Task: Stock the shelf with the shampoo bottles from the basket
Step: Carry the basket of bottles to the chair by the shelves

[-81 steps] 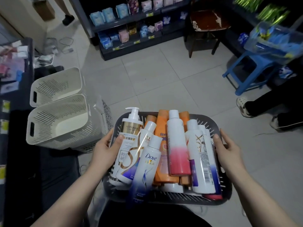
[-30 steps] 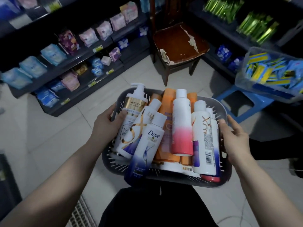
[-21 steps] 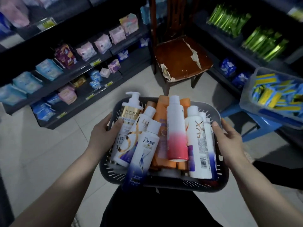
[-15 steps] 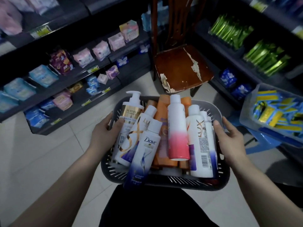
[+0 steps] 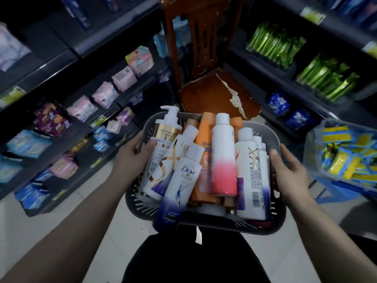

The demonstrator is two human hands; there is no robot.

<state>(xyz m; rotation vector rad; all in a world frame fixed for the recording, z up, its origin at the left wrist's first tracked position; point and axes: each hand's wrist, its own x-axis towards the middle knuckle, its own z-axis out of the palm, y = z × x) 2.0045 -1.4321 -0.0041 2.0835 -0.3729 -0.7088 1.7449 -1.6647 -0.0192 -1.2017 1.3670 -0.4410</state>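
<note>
Transport is the step in hand, as we judge it: we hold the basket [image 5: 234,226] at waist height and nothing has gone onto a shelf yet. Our left hand [image 5: 132,154] grasps the rim at 9 o'clock, fingers curled under it and thumb lying against the pump bottle [image 5: 166,137]. Our right hand [image 5: 289,170] grasps the rim at 3 o'clock in the same way. The shampoo bottles all lie in the basket, caps toward 12 o'clock: the Dove bottle [image 5: 181,180] juts over the near rim at 7 o'clock, the pink-and-white bottle [image 5: 223,160] lies on top in the middle, and the Lux bottle [image 5: 251,174] lies at its right. A wooden chair [image 5: 214,92] stands at 12 o'clock, the left shelves [image 5: 98,43] of soft packets run at 10 o'clock, and green packs [image 5: 275,43] fill shelving at 2 o'clock. We cannot tell which shelf takes shampoo. Next, we need to find it, rest the basket somewhere steady, perhaps the chair seat, and free 1 hand, minding the overhanging bottle.
</note>
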